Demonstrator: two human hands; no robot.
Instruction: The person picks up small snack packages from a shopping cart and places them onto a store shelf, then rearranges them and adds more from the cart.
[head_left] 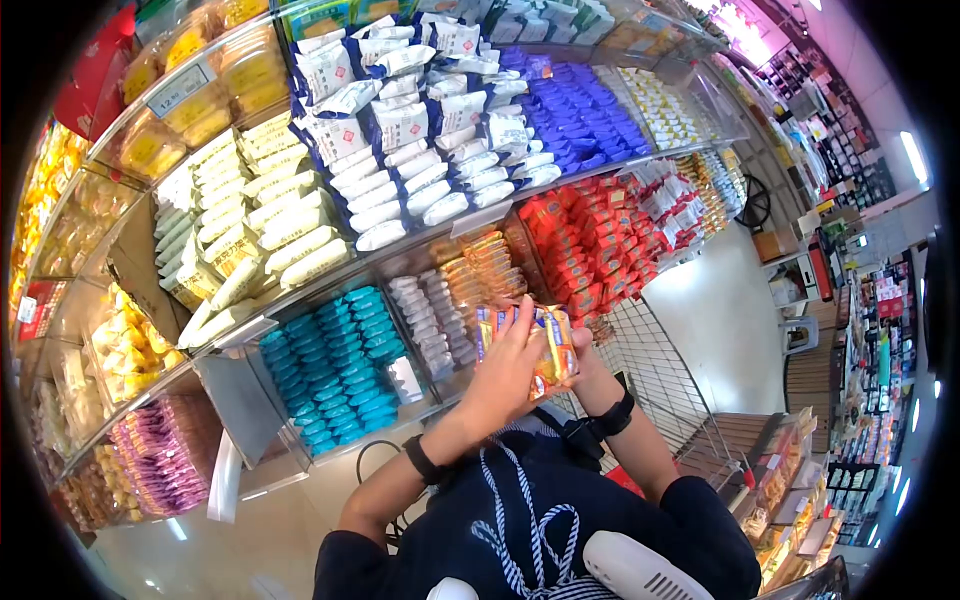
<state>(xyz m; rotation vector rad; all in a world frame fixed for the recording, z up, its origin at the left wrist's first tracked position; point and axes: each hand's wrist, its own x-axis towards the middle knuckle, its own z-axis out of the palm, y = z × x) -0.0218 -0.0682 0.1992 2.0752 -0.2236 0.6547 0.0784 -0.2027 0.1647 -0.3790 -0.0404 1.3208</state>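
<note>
Close to my chest, a small bundle of orange-and-yellow snack packs [552, 360] with some purple print is held between both hands. My left hand [508, 362] lies across the top of the bundle, its fingers stretched over the wrappers and pressing on them. From the right side, my right hand [582, 362] grips the bundle's edge; some of its fingers are hidden. Just beyond the hands, orange-wrapped packs [484, 270] fill a bin, with silver-white packs [430, 315] beside them.
Teal packs [345, 365] fill a lower bin to the left. Red packs [590, 240] and a wire shopping cart [650, 370] are on the right. Higher up stand white packs [400, 150], purple packs [580, 115] and cream packs [270, 205]. A white flap [225, 475] hangs from the shelf.
</note>
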